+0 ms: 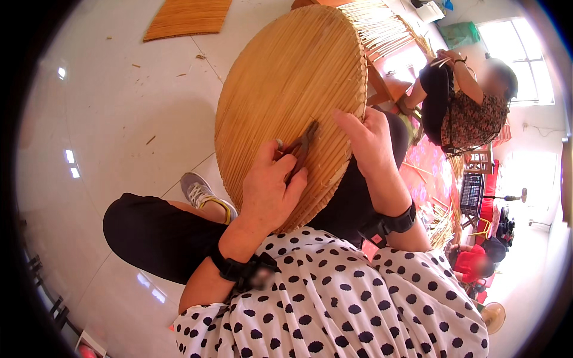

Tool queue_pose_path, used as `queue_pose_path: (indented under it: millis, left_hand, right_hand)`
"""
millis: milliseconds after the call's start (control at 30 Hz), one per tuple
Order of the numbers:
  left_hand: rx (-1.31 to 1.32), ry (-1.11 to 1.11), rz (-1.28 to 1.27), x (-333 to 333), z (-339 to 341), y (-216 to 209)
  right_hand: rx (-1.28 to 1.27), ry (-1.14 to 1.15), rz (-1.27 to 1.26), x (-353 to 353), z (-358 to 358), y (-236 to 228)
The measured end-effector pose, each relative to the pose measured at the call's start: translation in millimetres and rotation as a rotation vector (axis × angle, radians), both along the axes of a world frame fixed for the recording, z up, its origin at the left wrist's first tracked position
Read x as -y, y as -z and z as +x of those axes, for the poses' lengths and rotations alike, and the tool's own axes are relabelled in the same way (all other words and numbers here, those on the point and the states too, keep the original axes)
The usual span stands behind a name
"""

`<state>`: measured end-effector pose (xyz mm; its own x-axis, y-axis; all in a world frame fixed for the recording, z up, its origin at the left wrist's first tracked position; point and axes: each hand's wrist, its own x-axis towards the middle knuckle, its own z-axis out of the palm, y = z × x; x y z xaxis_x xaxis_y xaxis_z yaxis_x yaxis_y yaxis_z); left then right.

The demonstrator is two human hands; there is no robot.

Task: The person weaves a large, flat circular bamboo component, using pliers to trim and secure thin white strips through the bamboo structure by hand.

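A large round board of narrow tan stalks (280, 83) lies tilted over my lap, its right rim edged with stitches or cut stalk ends. My left hand (268, 185) rests on its lower part, with fingers closed around dark metal pliers (304, 143). Their jaws point up and right and touch or hover just above the stalks; I cannot tell which. My right hand (370, 137) pinches the board's right rim, thumb on the upper face and the other fingers largely hidden beyond the edge. Each wrist wears a black strap.
On the pale tiled floor (119, 119) lie small stalk scraps. Another flat stalk panel (188, 18) is at the far left. Bundled stalks (382, 27) stand behind the board. A seated person (471, 107) works at the right; another in red (471, 262) sits lower right, near a dark crate (471, 194).
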<state>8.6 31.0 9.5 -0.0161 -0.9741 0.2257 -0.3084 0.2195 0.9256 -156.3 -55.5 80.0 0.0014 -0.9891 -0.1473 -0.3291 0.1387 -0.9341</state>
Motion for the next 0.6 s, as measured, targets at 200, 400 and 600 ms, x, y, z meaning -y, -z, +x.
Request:
queue_pose_path:
  millis: [200, 400, 600]
  left_hand:
    - [0.007, -0.025, -0.032, -3, -2, -3]
    - [-0.014, -0.051, -0.050, -10, -3, -1]
    - [-0.020, -0.050, -0.082, -21, 2, 5]
  right_hand:
    - [0.001, -0.007, -0.037, -5, 3, 0]
    - [-0.044, -0.024, 0.003, -12, 7, -4]
    - [-0.198, -0.007, -0.052, -24, 14, -5]
